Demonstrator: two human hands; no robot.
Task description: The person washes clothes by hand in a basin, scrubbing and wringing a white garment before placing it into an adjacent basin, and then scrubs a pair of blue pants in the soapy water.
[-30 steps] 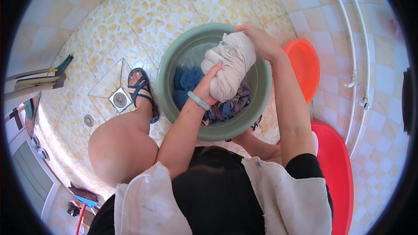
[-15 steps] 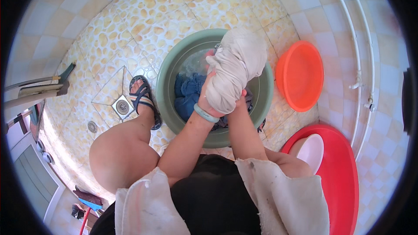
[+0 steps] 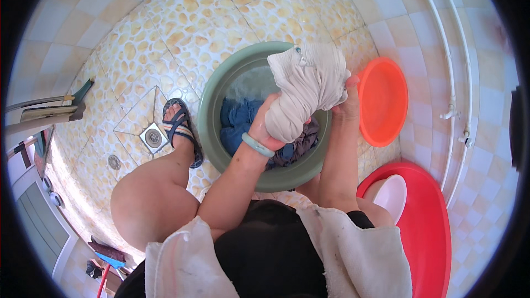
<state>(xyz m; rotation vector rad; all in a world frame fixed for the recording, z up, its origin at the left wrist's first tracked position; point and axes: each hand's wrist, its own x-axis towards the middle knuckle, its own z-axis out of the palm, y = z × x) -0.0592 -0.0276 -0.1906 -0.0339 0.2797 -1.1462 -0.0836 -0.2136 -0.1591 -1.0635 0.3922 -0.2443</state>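
Observation:
A bunched, twisted light-beige garment [image 3: 309, 88] is held up above a grey-green basin [image 3: 218, 157]. My left hand [image 3: 266, 128] wraps round its lower left end, fingers closed and partly covered by folds; a pale bangle [image 3: 257, 145] circles that wrist. At the garment's right side, my right hand [image 3: 348, 98] grips the cloth, its thumb showing on the outer edge and the other fingers hidden. In the basin, blue clothing [image 3: 236, 118] and a dark greyish piece of clothing [image 3: 305, 142] lie in cloudy water [image 3: 254, 83].
An orange basin [image 3: 383, 102] stands to the right, beside the tiled wall and white pipes [image 3: 454, 77]. Nearer me on the right is a red tub [image 3: 425, 232] with a white-pink bowl [image 3: 393, 196]. A floor drain [image 3: 153, 137] lies left of my sandalled foot [image 3: 179, 127].
My right hand has moved from under the garment to its upper right side. The garment's upper end has shifted slightly right, while my left hand keeps its hold at the lower end.

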